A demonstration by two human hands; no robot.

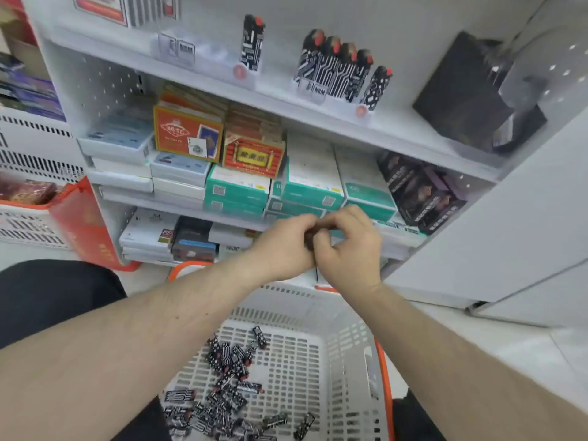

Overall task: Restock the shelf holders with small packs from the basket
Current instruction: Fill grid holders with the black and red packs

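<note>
Two hands were brought together above the basket [334, 354] — the left hand [283, 246] and the right hand [346, 249], fingers curled and meeting around something small and dark. What was pinched between them could barely be made out; judged from the task, it was probably one or more of the small packs, gathered and squared up so they could be slotted in upright. The rest of the small packs [229, 386] were left scattered on the basket floor, well below the fingers and toward the left forearm, black-and-white patterned with red ends. Far above the fingers, on the upper shelf, the holders were waiting: the left holder [251, 46] was seen with just one pack standing in it, the right holder [343, 71] with a row of several, leaning slightly. Between fingers and holders, stacked boxes [241, 183] were packed on the middle shelf — a reach up and over them would likely be needed next.
</note>
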